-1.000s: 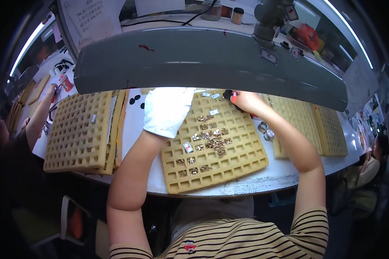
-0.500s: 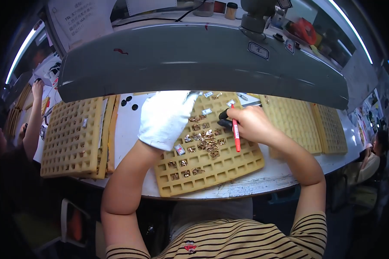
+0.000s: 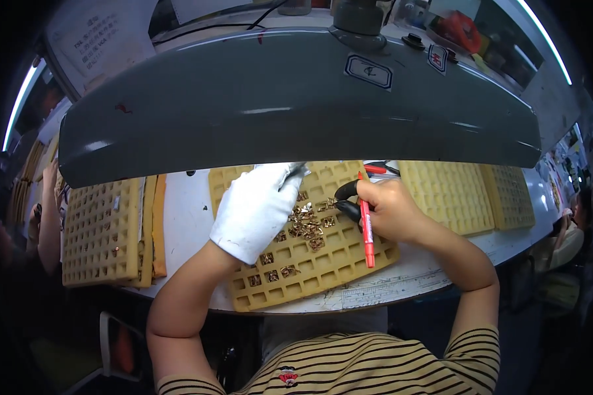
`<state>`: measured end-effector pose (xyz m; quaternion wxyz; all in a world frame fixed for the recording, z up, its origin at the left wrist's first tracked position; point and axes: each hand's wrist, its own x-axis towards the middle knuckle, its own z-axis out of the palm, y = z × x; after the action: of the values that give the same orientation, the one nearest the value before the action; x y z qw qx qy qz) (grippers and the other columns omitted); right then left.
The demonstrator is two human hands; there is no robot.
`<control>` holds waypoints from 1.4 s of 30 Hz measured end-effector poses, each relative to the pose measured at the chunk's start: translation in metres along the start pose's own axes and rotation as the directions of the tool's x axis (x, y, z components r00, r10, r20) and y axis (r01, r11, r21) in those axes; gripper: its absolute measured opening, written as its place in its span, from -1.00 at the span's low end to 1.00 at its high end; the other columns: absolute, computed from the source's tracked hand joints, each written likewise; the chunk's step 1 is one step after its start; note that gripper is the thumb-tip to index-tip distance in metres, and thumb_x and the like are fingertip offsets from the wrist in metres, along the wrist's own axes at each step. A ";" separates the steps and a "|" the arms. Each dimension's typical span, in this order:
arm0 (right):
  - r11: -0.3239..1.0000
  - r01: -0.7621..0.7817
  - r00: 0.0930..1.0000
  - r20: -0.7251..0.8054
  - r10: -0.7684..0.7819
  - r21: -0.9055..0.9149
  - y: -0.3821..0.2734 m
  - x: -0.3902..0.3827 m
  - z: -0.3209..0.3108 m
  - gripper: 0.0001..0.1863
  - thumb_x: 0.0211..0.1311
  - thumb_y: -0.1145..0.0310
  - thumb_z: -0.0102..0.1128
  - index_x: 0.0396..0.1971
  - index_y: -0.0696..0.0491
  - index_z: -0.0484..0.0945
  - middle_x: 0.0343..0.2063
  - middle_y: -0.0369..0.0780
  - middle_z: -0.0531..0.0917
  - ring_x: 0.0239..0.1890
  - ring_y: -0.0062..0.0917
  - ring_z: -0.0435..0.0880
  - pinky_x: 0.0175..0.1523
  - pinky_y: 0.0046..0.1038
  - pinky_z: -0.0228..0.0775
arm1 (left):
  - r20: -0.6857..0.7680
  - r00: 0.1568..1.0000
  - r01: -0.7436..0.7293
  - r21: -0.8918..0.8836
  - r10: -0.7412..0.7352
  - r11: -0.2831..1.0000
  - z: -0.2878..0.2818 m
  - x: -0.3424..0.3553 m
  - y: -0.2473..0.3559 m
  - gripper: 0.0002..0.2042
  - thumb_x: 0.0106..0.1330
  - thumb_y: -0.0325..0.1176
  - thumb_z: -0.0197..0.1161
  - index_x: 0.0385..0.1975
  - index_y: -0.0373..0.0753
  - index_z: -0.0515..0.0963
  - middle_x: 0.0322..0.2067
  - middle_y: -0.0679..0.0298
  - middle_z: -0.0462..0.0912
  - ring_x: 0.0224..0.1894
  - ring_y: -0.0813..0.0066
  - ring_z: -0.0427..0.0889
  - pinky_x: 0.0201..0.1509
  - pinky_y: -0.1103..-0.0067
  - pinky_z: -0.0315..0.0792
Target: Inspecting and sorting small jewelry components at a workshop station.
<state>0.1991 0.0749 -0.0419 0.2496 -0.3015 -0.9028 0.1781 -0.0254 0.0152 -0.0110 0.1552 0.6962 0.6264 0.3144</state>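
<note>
Nearest of all is the person's striped shirt (image 3: 349, 362), with both bare forearms reaching forward from it to the yellow grid tray (image 3: 309, 263) lying tilted on the white worktable (image 3: 184, 224). This tray is the middle of everything. A few of its near compartments hold small brass-coloured parts, and a thicker heap of brass parts (image 3: 308, 227) sits around its centre.

The left hand (image 3: 257, 207), in a white glove, lies over the tray's left half with its fingers bent toward the far edge; a glint of metal shows at the fingertips, but I cannot tell whether they pinch anything. The right hand (image 3: 388, 210), bare, is over the tray's right side, closed around a red marker pen (image 3: 367, 227) whose length points back toward the person, and around a black-handled tool (image 3: 349, 201) aimed at the heap.

Left of the tray stand another grid tray (image 3: 99, 230) and a stack of trays seen edge-on (image 3: 153, 227). To its right lie two more yellow trays (image 3: 448, 194). Beyond the tray, a broad grey lamp hood (image 3: 296, 105) spans the bench. At the far left another person's arm (image 3: 46, 217) rests by the table.
</note>
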 end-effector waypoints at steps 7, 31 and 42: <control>0.945 0.313 0.924 -0.260 -0.281 0.092 -0.006 -0.018 -0.005 -0.81 -0.12 0.43 0.42 -0.44 0.07 0.62 -0.81 -0.27 0.44 -0.77 -0.45 0.44 -0.64 -0.43 0.20 | 0.741 0.672 0.519 -0.457 -0.014 0.722 -0.009 -0.005 0.023 -0.47 0.30 -0.19 0.17 0.23 -0.30 0.34 -0.29 0.25 0.66 -0.44 0.66 0.59 -0.38 0.71 0.45; 0.949 0.300 0.934 -0.234 -0.271 0.096 -0.012 -0.025 -0.003 -0.81 -0.20 0.47 0.36 -0.65 0.03 0.46 -0.85 -0.31 0.36 -0.80 -0.50 0.38 -0.64 -0.48 0.17 | 0.711 0.690 0.595 -0.451 -0.134 0.666 -0.004 -0.010 0.033 -0.71 0.33 -0.20 0.18 -0.14 -0.30 0.56 -0.36 0.30 0.70 -0.40 0.67 0.63 -0.44 0.72 0.47; 0.650 -0.352 0.935 0.281 0.216 0.673 -0.020 -0.024 -0.019 -0.65 0.08 0.70 0.06 -0.12 0.14 0.59 -0.66 -0.38 0.57 -0.67 -0.83 0.50 -0.60 -0.72 0.30 | 0.691 0.705 0.636 -0.514 -0.162 0.575 0.000 -0.010 0.029 -0.69 0.32 -0.25 0.23 -0.12 -0.38 0.51 -0.33 0.21 0.71 -0.42 0.65 0.66 -0.57 0.79 0.42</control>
<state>0.2172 0.0476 -0.0254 0.2349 -0.3021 -0.7219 0.5766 -0.0031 0.0002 0.0045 0.6676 0.4648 0.5188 0.2628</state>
